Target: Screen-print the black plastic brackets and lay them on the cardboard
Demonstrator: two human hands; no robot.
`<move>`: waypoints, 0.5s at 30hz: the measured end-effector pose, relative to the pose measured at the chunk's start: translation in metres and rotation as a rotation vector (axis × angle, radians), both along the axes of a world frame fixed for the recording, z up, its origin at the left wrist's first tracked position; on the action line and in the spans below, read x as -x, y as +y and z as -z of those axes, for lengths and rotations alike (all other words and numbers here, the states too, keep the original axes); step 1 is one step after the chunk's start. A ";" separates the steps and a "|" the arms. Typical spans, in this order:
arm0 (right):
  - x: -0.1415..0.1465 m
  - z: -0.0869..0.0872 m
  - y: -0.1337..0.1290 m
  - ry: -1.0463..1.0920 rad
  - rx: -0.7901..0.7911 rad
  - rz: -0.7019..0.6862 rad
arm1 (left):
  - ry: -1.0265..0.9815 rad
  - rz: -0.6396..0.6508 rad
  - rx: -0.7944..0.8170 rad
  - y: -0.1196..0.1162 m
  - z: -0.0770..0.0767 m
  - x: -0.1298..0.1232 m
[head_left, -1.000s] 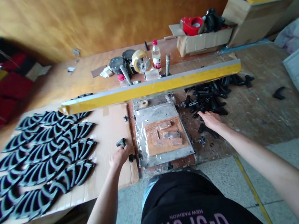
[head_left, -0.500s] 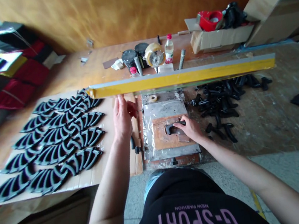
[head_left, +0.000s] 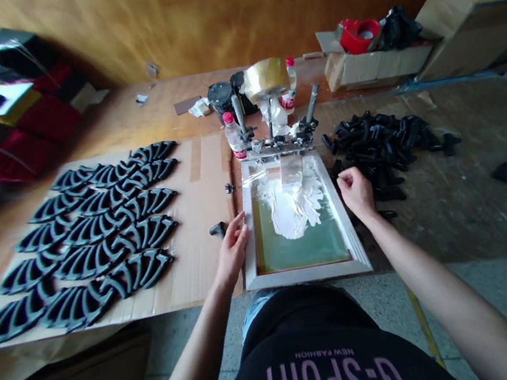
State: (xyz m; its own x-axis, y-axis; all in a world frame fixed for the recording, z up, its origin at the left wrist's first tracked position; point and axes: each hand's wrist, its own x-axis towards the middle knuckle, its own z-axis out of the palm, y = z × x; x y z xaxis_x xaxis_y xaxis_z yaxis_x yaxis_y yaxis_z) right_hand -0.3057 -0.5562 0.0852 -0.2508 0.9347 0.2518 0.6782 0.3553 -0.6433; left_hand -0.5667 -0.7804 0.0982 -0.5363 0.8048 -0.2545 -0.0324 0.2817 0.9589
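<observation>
A printing screen point(head_left: 248, 252) with a grey frame and green mesh lies flat in front of me. Thick white paste point(head_left: 286, 213) covers its upper middle, and a pale squeegee-like block point(head_left: 292, 174) rests in the paste. My left hand point(head_left: 232, 250) is at the frame's left edge, its fingers extended and apparently touching it. Beside the right edge is my right hand point(head_left: 357, 192), fingers curled, close to a pile of black handle-shaped parts point(head_left: 381, 136); what it holds, if anything, is hidden. One black part point(head_left: 217, 229) lies just left of my left hand.
Rows of black curved pieces point(head_left: 113, 223) cover the cardboard point(head_left: 198, 206) on the left. Behind the screen stand a metal hinge clamp point(head_left: 280, 145), a tape roll point(head_left: 265, 78) and bottles point(head_left: 233, 135). Boxes point(head_left: 379, 68) stand at the back right.
The raised screen has swung down flat, covering the base and the black part on it. My left hand came down with its edge; my right hand let go of that part and moved right.
</observation>
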 end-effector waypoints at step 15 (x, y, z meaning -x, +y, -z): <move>0.043 -0.032 -0.055 -0.479 -0.222 -1.025 | 0.061 0.061 0.112 0.005 0.062 0.001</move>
